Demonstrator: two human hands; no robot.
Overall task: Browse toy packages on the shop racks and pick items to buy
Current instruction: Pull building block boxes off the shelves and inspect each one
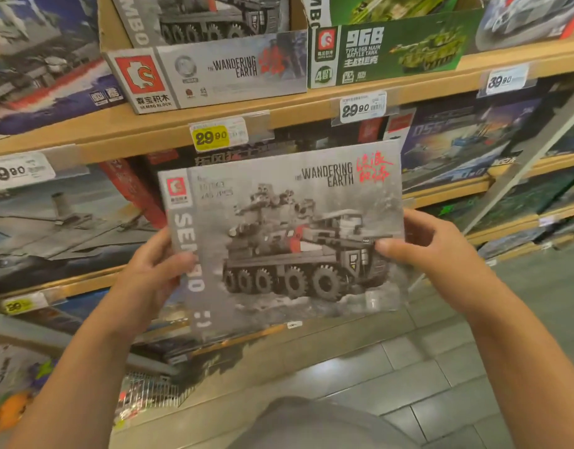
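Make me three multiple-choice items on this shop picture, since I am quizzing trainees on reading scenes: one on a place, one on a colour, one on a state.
1. Where is the grey box with the truck picture?
A. Lying on the floor
B. Held in front of the shelves
C. Standing on the top shelf

2. What colour is the price tag just above that box?
A. Yellow
B. Blue
C. Pink

3. How is the box held?
A. By the left hand alone
B. By the right hand alone
C. By both hands

Answers: 1 B, it hangs in the air before the racks; 2 A, its 29.90 panel is yellow; 3 C, the left hand grips one side edge and the right hand the other.
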